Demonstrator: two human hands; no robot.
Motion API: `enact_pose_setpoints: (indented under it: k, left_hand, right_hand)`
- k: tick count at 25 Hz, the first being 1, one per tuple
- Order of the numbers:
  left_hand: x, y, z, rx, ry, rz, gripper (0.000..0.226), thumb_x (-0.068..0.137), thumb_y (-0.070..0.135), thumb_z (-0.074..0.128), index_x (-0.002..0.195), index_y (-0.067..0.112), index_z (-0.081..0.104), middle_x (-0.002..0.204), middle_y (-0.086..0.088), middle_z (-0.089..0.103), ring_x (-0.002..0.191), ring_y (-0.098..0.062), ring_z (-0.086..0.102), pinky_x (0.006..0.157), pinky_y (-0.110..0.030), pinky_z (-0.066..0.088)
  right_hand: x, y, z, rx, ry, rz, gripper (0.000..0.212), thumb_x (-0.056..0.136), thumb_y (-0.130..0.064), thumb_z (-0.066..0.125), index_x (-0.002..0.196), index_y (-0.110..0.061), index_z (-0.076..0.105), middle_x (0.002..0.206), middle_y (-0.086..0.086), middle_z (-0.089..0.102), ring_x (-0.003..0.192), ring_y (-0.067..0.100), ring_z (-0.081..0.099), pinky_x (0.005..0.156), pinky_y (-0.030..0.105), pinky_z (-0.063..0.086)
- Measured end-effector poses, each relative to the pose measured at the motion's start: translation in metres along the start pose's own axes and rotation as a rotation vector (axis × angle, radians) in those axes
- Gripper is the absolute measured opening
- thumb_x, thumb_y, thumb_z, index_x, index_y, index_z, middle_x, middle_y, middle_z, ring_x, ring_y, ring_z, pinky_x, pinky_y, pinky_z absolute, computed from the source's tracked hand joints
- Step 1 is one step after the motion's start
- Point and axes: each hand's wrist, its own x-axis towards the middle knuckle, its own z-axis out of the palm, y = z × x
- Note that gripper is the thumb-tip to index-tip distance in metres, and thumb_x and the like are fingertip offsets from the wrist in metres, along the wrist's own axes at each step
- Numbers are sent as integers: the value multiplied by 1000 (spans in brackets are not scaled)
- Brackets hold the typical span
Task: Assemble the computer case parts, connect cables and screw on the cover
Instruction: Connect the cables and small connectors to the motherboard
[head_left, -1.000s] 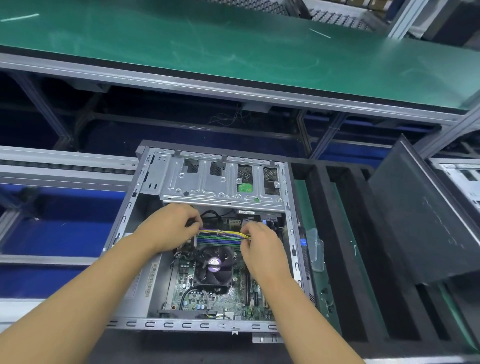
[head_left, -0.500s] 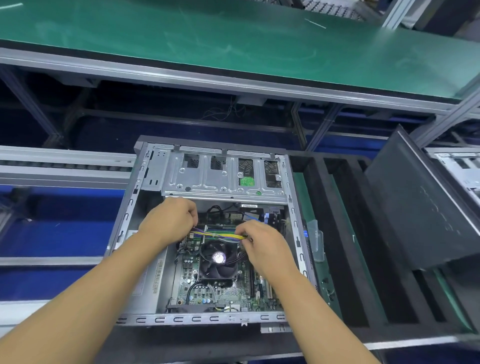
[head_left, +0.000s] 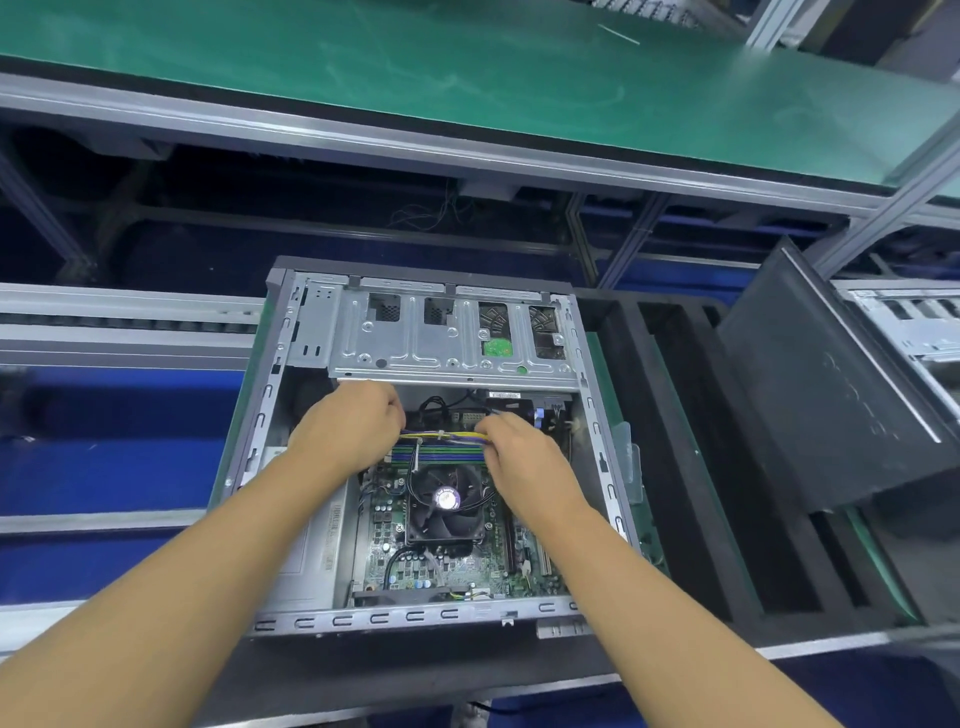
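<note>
An open computer case (head_left: 270, 395) lies on its side, its motherboard (head_left: 467, 566) facing up. A black CPU fan (head_left: 447, 501) sits in the middle, and a silver drive cage (head_left: 415, 343) spans the far end. A bundle of yellow, purple and black cables (head_left: 441, 435) runs across the memory slots just beyond the fan. My left hand (head_left: 348, 426) grips the bundle's left end, and my right hand (head_left: 519, 449) pinches its right end. The fingertips of both hands are hidden from view.
The case's dark side cover (head_left: 826, 395) leans tilted at the right, over a black foam tray (head_left: 691, 467) with long slots. A green-topped bench (head_left: 467, 78) runs across the back. Another open case (head_left: 904, 322) shows at the far right edge.
Both hands have stayed on the cable bundle, shifting slightly toward the drive cage. The camera has tilted, so the case appears a little higher in view.
</note>
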Motion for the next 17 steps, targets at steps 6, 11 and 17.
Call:
enact_pose_setpoints:
  k: [6, 11, 17]
  left_hand:
    - [10, 0, -3, -178, -347, -17, 29, 92, 18, 43, 82, 25, 69, 92, -4, 73, 93, -33, 68, 86, -43, 55]
    - [13, -7, 0, -234, -398, 16, 10, 85, 16, 64, 93, 22, 63, 91, -3, 68, 75, -18, 60, 74, -37, 51]
    - [19, -6, 3, -308, -371, -112, 8, 96, 16, 60, 91, 14, 65, 90, -4, 66, 75, -15, 55, 63, -27, 39]
  right_hand:
    - [17, 3, 7, -248, -112, 57, 43, 81, 18, 54, 117, -6, 54, 79, 7, 52, 67, 32, 52, 56, 34, 35]
    - [39, 6, 16, -230, -141, 109, 33, 88, 17, 52, 113, -4, 53, 74, 3, 42, 70, 29, 46, 57, 35, 35]
    - [51, -1, 22, -212, -219, 152, 57, 82, 21, 52, 133, -2, 46, 107, 21, 64, 96, 38, 63, 65, 41, 41]
